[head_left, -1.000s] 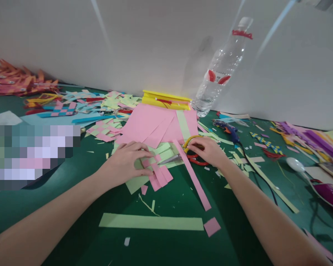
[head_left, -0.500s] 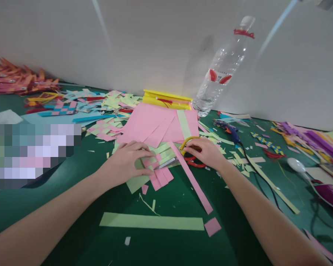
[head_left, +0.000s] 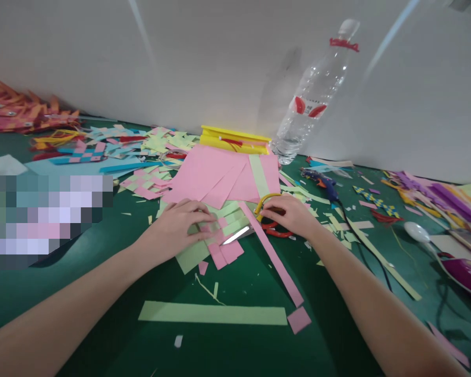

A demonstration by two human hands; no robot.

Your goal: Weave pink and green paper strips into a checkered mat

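My right hand is closed on the handles of a pair of scissors, one handle yellow and the other red. Their silver blades point left and down, over the pink strips of a woven paper piece in pink and pale green. Across from it, my left hand grips the left side of that weave, its fingers curled over the strips and partly hiding them. A loose pink paper strip runs slantwise past the scissors toward me. Pale green paper lies under the weave.
Pink sheets lie behind my hands. A plastic bottle leans at the wall. To the right are a blue glue gun with its cord and a white spoon. A green strip lies in front. A blurred patch covers the left.
The scissor blades have swung toward me and now show bright over the pink strips. My left fingers have drawn closer together on the weave. The view has shifted slightly.
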